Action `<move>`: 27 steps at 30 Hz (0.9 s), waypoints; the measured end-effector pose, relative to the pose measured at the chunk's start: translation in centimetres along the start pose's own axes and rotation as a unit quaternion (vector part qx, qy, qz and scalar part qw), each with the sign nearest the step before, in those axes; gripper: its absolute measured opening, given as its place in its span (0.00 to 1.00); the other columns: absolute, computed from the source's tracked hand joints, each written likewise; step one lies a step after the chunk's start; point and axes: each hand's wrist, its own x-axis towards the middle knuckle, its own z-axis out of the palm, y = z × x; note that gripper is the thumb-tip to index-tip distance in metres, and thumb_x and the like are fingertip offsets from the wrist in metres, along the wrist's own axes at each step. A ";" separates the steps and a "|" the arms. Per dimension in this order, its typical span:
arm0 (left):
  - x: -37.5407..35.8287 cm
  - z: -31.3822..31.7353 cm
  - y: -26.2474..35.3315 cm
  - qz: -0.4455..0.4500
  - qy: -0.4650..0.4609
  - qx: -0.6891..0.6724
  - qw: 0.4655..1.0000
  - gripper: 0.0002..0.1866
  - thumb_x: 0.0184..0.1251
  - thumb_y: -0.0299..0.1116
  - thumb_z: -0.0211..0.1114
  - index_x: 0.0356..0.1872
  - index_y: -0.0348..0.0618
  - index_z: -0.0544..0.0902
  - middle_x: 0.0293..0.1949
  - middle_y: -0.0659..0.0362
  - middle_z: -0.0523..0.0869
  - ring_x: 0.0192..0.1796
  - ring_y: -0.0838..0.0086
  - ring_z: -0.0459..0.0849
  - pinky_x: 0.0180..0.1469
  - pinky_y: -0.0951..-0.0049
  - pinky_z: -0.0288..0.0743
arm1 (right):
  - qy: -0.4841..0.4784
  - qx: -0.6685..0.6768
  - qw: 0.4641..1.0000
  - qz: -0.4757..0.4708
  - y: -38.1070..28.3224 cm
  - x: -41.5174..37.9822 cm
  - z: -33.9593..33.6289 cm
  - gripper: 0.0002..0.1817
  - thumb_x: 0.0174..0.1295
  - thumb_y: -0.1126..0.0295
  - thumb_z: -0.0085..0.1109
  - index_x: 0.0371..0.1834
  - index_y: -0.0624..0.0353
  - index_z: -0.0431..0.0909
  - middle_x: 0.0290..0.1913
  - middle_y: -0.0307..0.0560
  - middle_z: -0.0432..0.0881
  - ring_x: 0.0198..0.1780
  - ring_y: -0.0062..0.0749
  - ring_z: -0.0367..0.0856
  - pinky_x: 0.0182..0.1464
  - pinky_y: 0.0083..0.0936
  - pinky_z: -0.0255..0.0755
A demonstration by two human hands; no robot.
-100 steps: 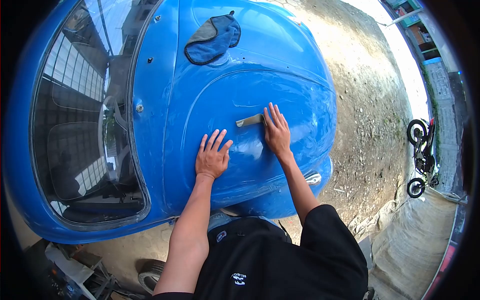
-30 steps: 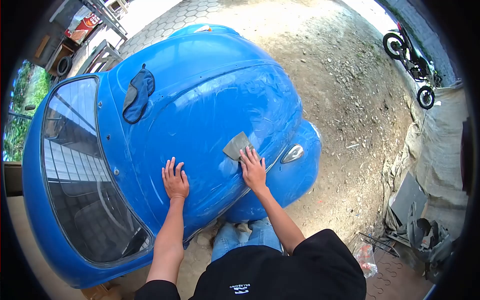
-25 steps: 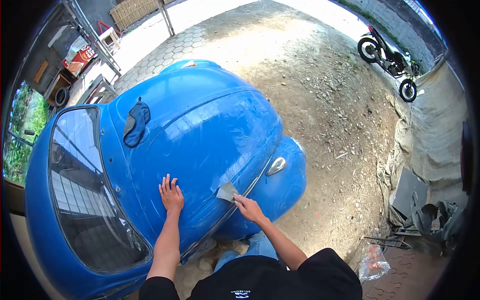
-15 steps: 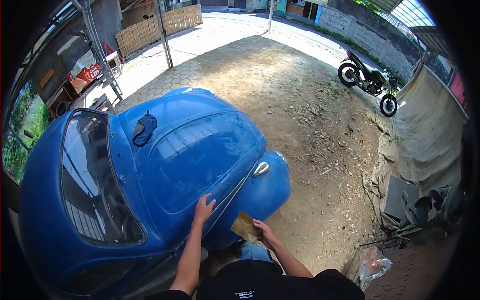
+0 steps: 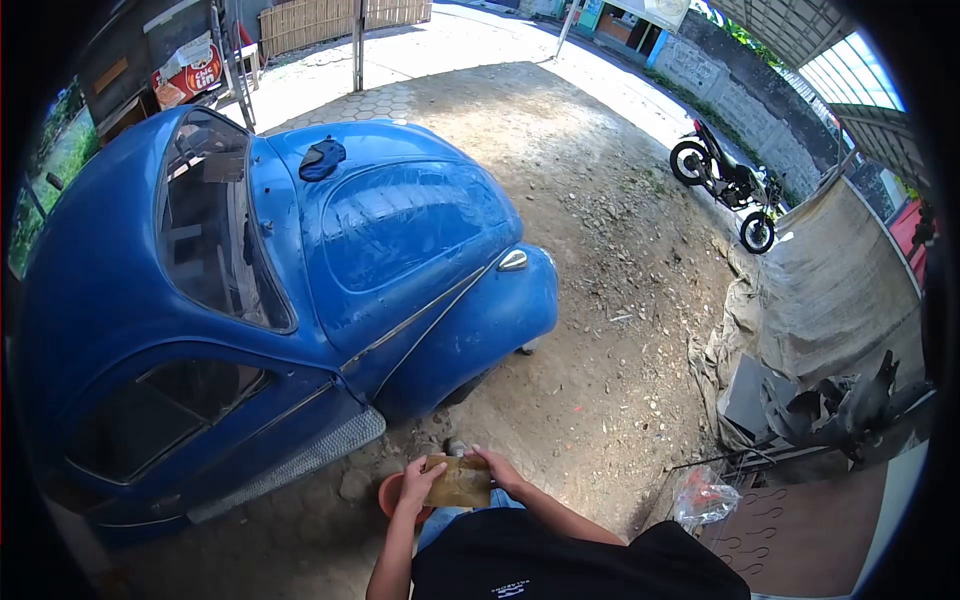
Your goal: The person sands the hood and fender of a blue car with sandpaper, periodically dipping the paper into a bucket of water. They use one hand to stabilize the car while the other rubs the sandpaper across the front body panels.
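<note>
A brown sheet (image 5: pixel 462 484), which looks like sandpaper, is stretched between my two hands in front of my body. My left hand (image 5: pixel 417 483) grips its left edge, and my right hand (image 5: pixel 497 469) pinches its upper right corner. Partly hidden behind my left hand is an orange-red bucket (image 5: pixel 388 494) on the ground. The blue car (image 5: pixel 455 325) stands ahead and to the left, apart from both hands. Whitish smears mark its hood (image 5: pixel 410 225). A dark blue cloth, perhaps a cap (image 5: pixel 322 160), lies on the hood near the windshield.
A motorcycle (image 5: pixel 730 185) is parked at the far right on the dirt ground (image 5: pixel 590 370). Along the right hangs a grey tarp (image 5: pixel 835 285), with dark scrap parts (image 5: pixel 835 405) below it. A clear plastic bag (image 5: pixel 706 497) lies near a brown panel (image 5: pixel 780 540) at lower right.
My left hand has come off the hood and down to the sheet, now held by both hands. My view has turned and moved back from the car, bringing the bucket into sight.
</note>
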 end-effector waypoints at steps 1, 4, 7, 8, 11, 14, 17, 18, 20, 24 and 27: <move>-1.6 -0.5 -1.3 -0.012 0.023 -0.016 1.000 0.15 0.70 0.28 0.71 0.55 0.38 0.86 0.46 0.60 0.90 0.46 0.75 0.88 0.51 0.73 0.81 | -0.012 -0.051 0.997 -0.054 1.1 0.0 0.4 0.31 0.69 0.44 0.62 0.63 0.58 0.82 0.56 0.47 0.88 0.57 0.34 0.85 0.60 0.31 0.76; -4.3 -2.3 -3.2 0.005 0.054 -0.101 0.993 0.13 0.72 0.30 0.71 0.52 0.36 0.86 0.45 0.57 0.91 0.44 0.72 0.90 0.48 0.70 0.85 | -0.012 -0.219 0.960 -0.176 3.7 -2.0 2.0 0.30 0.62 0.59 0.76 0.63 0.62 0.81 0.54 0.50 0.88 0.53 0.34 0.87 0.55 0.30 0.80; -7.1 -3.6 -3.0 0.014 0.089 -0.158 0.983 0.14 0.74 0.33 0.69 0.55 0.36 0.85 0.47 0.57 0.91 0.45 0.72 0.91 0.48 0.70 0.85 | -0.070 -0.204 0.965 -0.146 3.0 -5.1 3.9 0.28 0.61 0.62 0.75 0.61 0.65 0.81 0.48 0.51 0.88 0.44 0.33 0.89 0.46 0.31 0.83; -7.7 -3.9 -3.4 0.041 0.112 -0.131 0.984 0.16 0.74 0.35 0.69 0.57 0.38 0.86 0.46 0.60 0.91 0.46 0.75 0.90 0.50 0.71 0.84 | -0.073 -0.216 0.957 -0.178 3.5 -4.9 4.2 0.29 0.59 0.63 0.77 0.60 0.66 0.81 0.46 0.53 0.88 0.42 0.32 0.89 0.43 0.29 0.83; -12.5 -3.5 -1.7 0.053 0.061 -0.128 0.988 0.23 0.76 0.33 0.66 0.70 0.43 0.79 0.58 0.58 0.86 0.59 0.74 0.85 0.60 0.69 0.81 | -0.029 -0.250 0.931 -0.263 4.1 -5.3 5.3 0.30 0.57 0.64 0.77 0.61 0.65 0.78 0.44 0.53 0.88 0.41 0.32 0.89 0.42 0.28 0.83; -15.2 -2.5 -3.9 0.079 0.070 -0.172 0.979 0.26 0.77 0.26 0.62 0.75 0.45 0.73 0.62 0.57 0.84 0.62 0.71 0.84 0.64 0.67 0.79 | -0.017 -0.290 0.912 -0.291 4.8 -6.8 5.3 0.34 0.52 0.66 0.81 0.62 0.64 0.77 0.45 0.51 0.88 0.40 0.31 0.89 0.41 0.28 0.83; -18.2 -0.2 -6.0 0.062 0.099 -0.174 0.978 0.28 0.77 0.20 0.57 0.76 0.44 0.71 0.63 0.57 0.83 0.63 0.69 0.84 0.67 0.65 0.78 | -0.003 -0.311 0.890 -0.334 8.1 -9.3 4.3 0.38 0.49 0.68 0.84 0.65 0.62 0.75 0.45 0.50 0.88 0.41 0.34 0.90 0.42 0.30 0.84; -18.7 0.6 -7.2 0.063 0.121 -0.167 0.976 0.25 0.78 0.20 0.56 0.74 0.41 0.73 0.61 0.57 0.85 0.62 0.72 0.84 0.65 0.71 0.78 | -0.005 -0.309 0.882 -0.356 9.3 -10.7 4.1 0.39 0.49 0.68 0.84 0.65 0.62 0.74 0.45 0.50 0.88 0.42 0.34 0.90 0.43 0.31 0.84; -19.8 1.5 -9.4 0.070 0.139 -0.164 0.974 0.25 0.79 0.20 0.55 0.74 0.41 0.73 0.61 0.58 0.85 0.62 0.72 0.85 0.64 0.71 0.78 | -0.019 -0.331 0.862 -0.384 11.4 -13.1 4.0 0.40 0.52 0.66 0.82 0.68 0.63 0.72 0.48 0.54 0.88 0.46 0.39 0.90 0.47 0.36 0.84; -27.7 3.5 -13.0 0.025 0.146 -0.194 0.970 0.29 0.83 0.41 0.50 0.81 0.48 0.63 0.73 0.53 0.73 0.73 0.67 0.73 0.73 0.62 0.68 | -0.016 -0.215 0.916 -0.337 17.9 -16.2 6.7 0.36 0.59 0.66 0.75 0.70 0.66 0.72 0.53 0.60 0.87 0.52 0.46 0.89 0.53 0.37 0.83; -29.9 2.4 -13.4 -0.024 0.077 -0.212 0.974 0.39 0.82 0.62 0.45 0.85 0.55 0.53 0.82 0.50 0.59 0.81 0.62 0.61 0.81 0.56 0.55 | -0.033 -0.135 0.958 -0.252 23.9 -17.1 8.9 0.35 0.64 0.58 0.73 0.71 0.65 0.74 0.60 0.58 0.85 0.55 0.42 0.88 0.53 0.34 0.82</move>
